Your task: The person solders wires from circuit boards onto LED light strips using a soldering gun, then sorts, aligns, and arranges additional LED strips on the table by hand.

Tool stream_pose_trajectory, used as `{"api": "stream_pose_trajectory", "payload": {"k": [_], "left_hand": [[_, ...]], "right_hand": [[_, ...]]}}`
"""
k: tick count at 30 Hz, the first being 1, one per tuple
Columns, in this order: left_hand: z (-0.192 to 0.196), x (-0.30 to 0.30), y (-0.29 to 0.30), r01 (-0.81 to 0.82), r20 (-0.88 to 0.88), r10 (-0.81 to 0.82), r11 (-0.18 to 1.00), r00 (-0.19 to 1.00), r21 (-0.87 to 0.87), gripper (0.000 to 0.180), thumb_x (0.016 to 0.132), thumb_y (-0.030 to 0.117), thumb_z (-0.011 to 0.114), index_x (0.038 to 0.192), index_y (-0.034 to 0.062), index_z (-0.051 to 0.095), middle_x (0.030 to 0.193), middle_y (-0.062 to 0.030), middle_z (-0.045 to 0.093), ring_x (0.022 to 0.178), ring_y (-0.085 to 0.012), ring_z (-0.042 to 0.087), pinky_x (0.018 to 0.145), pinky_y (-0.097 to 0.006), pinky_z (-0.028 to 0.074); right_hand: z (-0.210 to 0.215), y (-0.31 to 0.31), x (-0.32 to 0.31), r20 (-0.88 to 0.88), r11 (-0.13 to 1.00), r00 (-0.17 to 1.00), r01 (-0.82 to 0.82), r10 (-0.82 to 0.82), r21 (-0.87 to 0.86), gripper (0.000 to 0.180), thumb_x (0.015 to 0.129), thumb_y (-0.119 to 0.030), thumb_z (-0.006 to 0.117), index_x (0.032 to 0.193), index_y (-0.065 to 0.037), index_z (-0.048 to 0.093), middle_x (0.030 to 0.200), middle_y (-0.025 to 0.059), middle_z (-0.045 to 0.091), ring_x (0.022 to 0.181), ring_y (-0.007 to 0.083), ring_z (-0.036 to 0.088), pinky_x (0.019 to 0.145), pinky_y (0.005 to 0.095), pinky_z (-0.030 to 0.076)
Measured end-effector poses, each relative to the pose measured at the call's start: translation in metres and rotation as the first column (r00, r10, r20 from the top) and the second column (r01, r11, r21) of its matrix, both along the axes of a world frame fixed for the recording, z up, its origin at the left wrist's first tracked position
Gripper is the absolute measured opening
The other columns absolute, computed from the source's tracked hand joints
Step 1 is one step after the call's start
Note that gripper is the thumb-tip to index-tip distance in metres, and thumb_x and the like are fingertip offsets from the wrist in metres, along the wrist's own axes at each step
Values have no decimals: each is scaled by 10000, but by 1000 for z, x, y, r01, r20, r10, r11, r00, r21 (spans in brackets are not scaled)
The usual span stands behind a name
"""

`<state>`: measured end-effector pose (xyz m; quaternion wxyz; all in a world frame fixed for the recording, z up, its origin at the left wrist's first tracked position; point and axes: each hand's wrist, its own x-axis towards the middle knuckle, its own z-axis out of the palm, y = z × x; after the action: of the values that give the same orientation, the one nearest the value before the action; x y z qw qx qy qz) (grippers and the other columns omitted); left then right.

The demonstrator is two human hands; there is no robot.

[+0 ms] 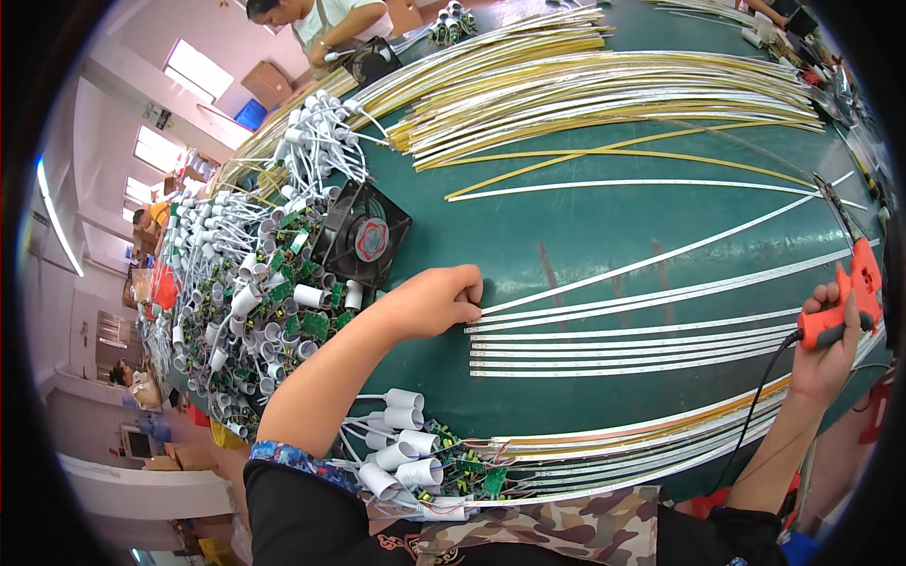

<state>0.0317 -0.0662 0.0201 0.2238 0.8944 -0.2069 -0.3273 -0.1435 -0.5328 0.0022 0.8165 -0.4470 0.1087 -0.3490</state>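
My left hand (439, 300) is closed in a pinch at the left end of a narrow white LED strip (651, 258) that slants up to the right. Below that hand, several more white LED strips (623, 352) lie side by side with their left ends roughly lined up. At the right, my right hand (823, 344) grips a red and black soldering gun (861, 283). Its metal tip points up and away, near the far right ends of the slanting strips. A black cable hangs from the gun.
A black fan (366, 236) stands left of my hand, beside a heap of white caps and green circuit boards (274, 283). White and yellow strips (604, 94) are piled at the back. Wired strips (651, 443) lie near me. Another person (330, 24) works across the green table (566, 241).
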Motion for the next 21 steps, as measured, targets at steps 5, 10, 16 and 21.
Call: {"api": "stream_pose_trajectory", "payload": {"k": [5, 10, 16, 21], "left_hand": [[5, 14, -6, 23, 48, -35, 971, 998, 239, 301, 796, 229, 778, 800, 31, 551, 745, -99, 619, 695, -235, 582, 622, -366, 446], [10, 18, -7, 53, 34, -66, 951, 997, 303, 331, 793, 298, 787, 793, 42, 576, 726, -113, 607, 680, -272, 569, 640, -381, 456], [-14, 72, -12, 59, 609, -63, 998, 791, 26, 236, 840, 200, 713, 996, 34, 650, 951, -149, 618, 924, -317, 610, 817, -383, 493], [-36, 110, 0, -53, 558, 33, 998, 829, 20, 128, 841, 124, 670, 914, 27, 633, 967, -163, 604, 954, -352, 595, 822, -400, 484]], "right_hand": [[1, 2, 2, -4, 1000, 1000, 10, -9, 18, 533, 999, -205, 546, 1403, 105, 390, 991, 57, 516, 931, 131, 496, 789, 250, 456], [3, 5, 2, -4, 998, 999, 50, -50, 49, 528, 1001, -206, 543, 1406, 97, 392, 989, 53, 514, 924, 128, 498, 784, 250, 458], [4, 7, 0, -1, 998, 999, 38, -38, 46, 522, 998, -218, 544, 1404, 78, 405, 981, 41, 520, 897, 122, 507, 757, 248, 467], [7, 16, 1, -9, 995, 1000, 29, -28, 96, 512, 986, -247, 564, 1383, 51, 438, 963, 29, 546, 870, 129, 538, 714, 253, 488]]}}
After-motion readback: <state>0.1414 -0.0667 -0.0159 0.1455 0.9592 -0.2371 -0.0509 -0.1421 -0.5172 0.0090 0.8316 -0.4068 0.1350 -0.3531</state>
